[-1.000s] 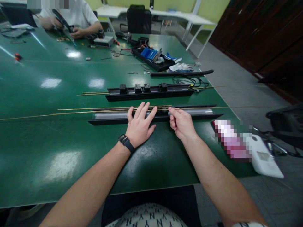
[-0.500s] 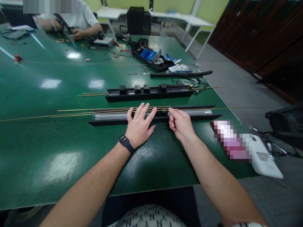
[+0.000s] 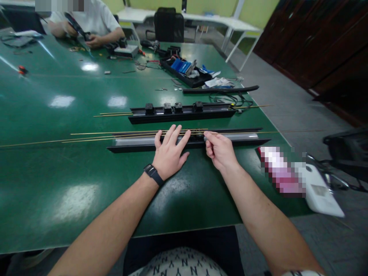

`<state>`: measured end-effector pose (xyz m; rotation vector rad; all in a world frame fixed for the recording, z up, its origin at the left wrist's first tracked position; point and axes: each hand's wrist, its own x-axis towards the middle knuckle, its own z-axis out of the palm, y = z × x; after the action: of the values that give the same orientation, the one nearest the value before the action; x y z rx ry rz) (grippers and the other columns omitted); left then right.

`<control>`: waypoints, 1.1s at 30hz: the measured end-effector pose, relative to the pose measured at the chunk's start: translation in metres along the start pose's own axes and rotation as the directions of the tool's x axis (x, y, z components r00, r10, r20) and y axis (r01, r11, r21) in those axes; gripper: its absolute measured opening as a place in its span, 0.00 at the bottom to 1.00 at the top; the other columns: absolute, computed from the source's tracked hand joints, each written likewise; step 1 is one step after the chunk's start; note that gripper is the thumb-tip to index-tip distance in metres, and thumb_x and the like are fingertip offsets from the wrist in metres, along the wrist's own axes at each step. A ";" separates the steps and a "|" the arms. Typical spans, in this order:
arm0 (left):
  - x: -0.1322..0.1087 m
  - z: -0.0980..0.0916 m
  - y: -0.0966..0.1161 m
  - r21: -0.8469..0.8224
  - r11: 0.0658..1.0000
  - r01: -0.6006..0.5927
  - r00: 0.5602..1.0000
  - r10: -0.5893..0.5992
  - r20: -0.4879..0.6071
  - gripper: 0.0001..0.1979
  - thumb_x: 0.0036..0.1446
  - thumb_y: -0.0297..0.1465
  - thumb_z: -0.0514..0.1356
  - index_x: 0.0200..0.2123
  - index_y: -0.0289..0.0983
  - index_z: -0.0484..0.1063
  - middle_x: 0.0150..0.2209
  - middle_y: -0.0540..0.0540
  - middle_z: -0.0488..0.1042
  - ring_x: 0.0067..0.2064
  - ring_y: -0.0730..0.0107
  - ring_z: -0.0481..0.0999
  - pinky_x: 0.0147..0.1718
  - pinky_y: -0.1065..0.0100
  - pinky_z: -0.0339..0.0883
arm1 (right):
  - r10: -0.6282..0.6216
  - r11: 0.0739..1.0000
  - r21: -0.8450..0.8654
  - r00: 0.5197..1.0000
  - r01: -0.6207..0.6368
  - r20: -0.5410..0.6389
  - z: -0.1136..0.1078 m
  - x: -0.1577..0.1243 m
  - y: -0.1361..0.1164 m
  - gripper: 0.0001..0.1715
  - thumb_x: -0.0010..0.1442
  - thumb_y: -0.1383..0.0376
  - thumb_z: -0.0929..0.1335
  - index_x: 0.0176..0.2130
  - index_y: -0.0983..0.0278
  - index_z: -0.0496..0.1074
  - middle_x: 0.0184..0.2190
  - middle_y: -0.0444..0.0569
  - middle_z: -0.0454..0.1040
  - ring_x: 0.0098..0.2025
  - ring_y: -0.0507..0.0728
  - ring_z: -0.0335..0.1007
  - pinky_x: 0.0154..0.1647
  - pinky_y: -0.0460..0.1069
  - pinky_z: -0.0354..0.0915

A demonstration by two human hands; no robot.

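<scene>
A long black channel (image 3: 138,148) with a pale inner strip lies crosswise before me on the green table. Thin brass-coloured rods (image 3: 92,133) run along and over it, sticking out past its left end. My left hand (image 3: 170,151) lies across the channel with its fingers spread over the rods. Pinched at the rods, my right hand (image 3: 219,148) has thumb and forefinger together; a small greyish bit shows at the fingertips, too small to name. Between the hands sits a dark part (image 3: 197,135) inside the channel, partly covered. Behind it lies a second black channel (image 3: 184,115) with several black blocks.
A black strip (image 3: 221,90) and dark cables lie farther back, near a black tray (image 3: 184,78) with blue items and gloves. At right are a blurred pink object (image 3: 281,170) and a white device (image 3: 323,195) by the table edge. Across the table sits a person (image 3: 97,23).
Both of my hands stay practically where they were, and the rods and channel have not visibly moved. The view has shifted very slightly.
</scene>
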<state>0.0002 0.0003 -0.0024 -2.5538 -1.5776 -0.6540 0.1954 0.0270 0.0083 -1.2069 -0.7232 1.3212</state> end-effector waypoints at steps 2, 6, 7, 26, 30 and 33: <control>0.000 0.000 0.000 -0.004 1.000 0.002 1.000 -0.002 0.002 0.36 0.66 0.41 0.62 0.74 0.44 0.59 0.76 0.36 0.57 0.77 0.46 0.53 0.72 0.38 0.37 | 0.004 1.000 -0.001 1.000 -0.004 -0.005 0.000 0.000 0.000 0.18 0.52 0.59 0.80 0.34 0.65 0.73 0.16 0.37 0.68 0.11 0.46 0.54 0.08 0.41 0.45; 0.000 0.000 -0.001 -0.001 1.000 0.003 1.000 -0.003 0.007 0.36 0.66 0.41 0.62 0.74 0.44 0.58 0.76 0.36 0.57 0.77 0.47 0.53 0.72 0.38 0.37 | 0.004 1.000 -0.017 1.000 -0.004 0.000 0.001 -0.001 -0.001 0.19 0.53 0.58 0.80 0.34 0.64 0.72 0.16 0.37 0.67 0.11 0.46 0.54 0.08 0.41 0.45; 0.000 0.000 -0.001 0.002 1.000 0.003 1.000 -0.003 0.007 0.36 0.66 0.41 0.62 0.74 0.44 0.58 0.76 0.36 0.57 0.77 0.47 0.53 0.72 0.38 0.37 | 0.001 1.000 -0.020 1.000 -0.001 0.003 0.002 -0.001 -0.001 0.19 0.54 0.57 0.80 0.34 0.64 0.72 0.16 0.37 0.67 0.11 0.46 0.54 0.08 0.41 0.45; 0.000 -0.002 0.000 0.007 1.000 0.007 1.000 -0.007 0.013 0.36 0.66 0.41 0.61 0.74 0.44 0.58 0.76 0.36 0.57 0.77 0.48 0.52 0.72 0.39 0.37 | -0.020 1.000 -0.022 1.000 0.021 0.014 0.001 0.000 0.000 0.20 0.53 0.56 0.80 0.36 0.65 0.73 0.17 0.37 0.69 0.11 0.45 0.54 0.07 0.41 0.45; 0.000 -0.001 0.000 0.006 1.000 0.001 1.000 -0.001 0.006 0.36 0.66 0.41 0.62 0.74 0.44 0.58 0.76 0.36 0.57 0.77 0.48 0.52 0.72 0.39 0.37 | -0.005 1.000 -0.016 1.000 0.005 0.003 0.002 0.000 -0.001 0.21 0.52 0.57 0.81 0.36 0.65 0.73 0.17 0.37 0.69 0.11 0.45 0.54 0.08 0.41 0.45; 0.001 -0.002 -0.001 0.002 1.000 0.002 1.000 -0.002 0.007 0.35 0.66 0.41 0.61 0.74 0.44 0.58 0.76 0.36 0.57 0.77 0.47 0.52 0.72 0.39 0.37 | 0.007 1.000 -0.012 1.000 -0.007 0.001 0.003 0.000 -0.003 0.21 0.53 0.57 0.81 0.35 0.65 0.73 0.17 0.37 0.69 0.11 0.45 0.54 0.08 0.41 0.45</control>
<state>-0.0006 0.0007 -0.0009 -2.5556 -1.5826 -0.6441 0.1938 0.0276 0.0114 -1.2193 -0.7292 1.3249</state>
